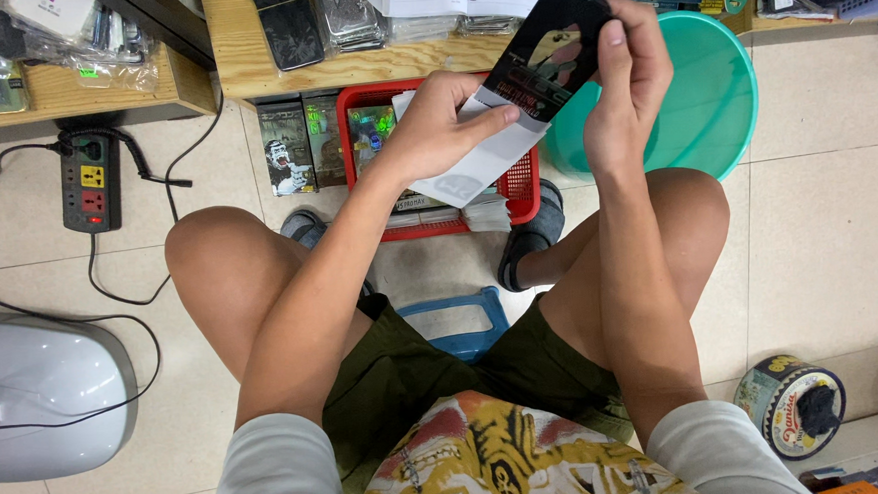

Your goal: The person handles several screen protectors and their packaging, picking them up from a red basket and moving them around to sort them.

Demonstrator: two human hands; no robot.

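Pinching white backing sheet (pixel 475 165) with left hand (pixel 443 126) fingers, right hand (pixel 625 77) fingers gripping black phone case (pixel 549 56) above red basket (pixel 521 188), risking tearing if yanked.

a black, glossy rectangular phone case (pixel 549 56) with a cut-out near one end is held up tilted above the red basket, its upper end pinched by the right hand (pixel 625 77). a white paper sleeve (pixel 480 165) hangs from its lower end, gripped by the left hand (pixel 438 127), partly slid off.
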